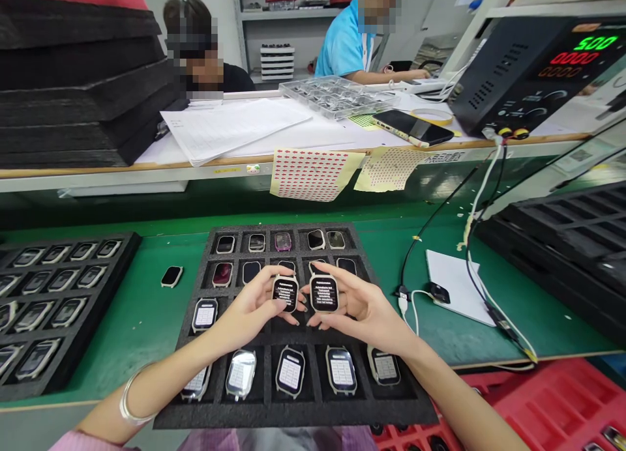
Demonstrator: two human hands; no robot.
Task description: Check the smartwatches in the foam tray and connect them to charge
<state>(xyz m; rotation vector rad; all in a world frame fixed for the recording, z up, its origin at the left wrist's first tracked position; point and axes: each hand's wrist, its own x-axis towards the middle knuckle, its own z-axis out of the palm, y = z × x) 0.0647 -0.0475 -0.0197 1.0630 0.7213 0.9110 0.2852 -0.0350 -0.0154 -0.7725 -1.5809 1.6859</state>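
Note:
My left hand point(252, 307) is closed around a smartwatch body point(285, 292) whose dark screen shows white text. My right hand point(362, 304) grips a second smartwatch body point(324, 292) with a similar text screen. Both watches are held side by side, upright, just above the middle of a black foam tray point(195, 408). The tray's pockets hold several more watch bodies; those in the near row show lit white screens, those in the far rows are dark. A silver bangle point(128, 399) sits on my left wrist.
A loose watch body point(171, 276) lies on the green mat. Another filled foam tray point(53, 294) is at the left, empty black trays point(577, 236) at the right. A charger puck point(440, 293) and cables lie on white paper. A power supply point(533, 66), sticker sheets point(313, 174) and two seated people are beyond.

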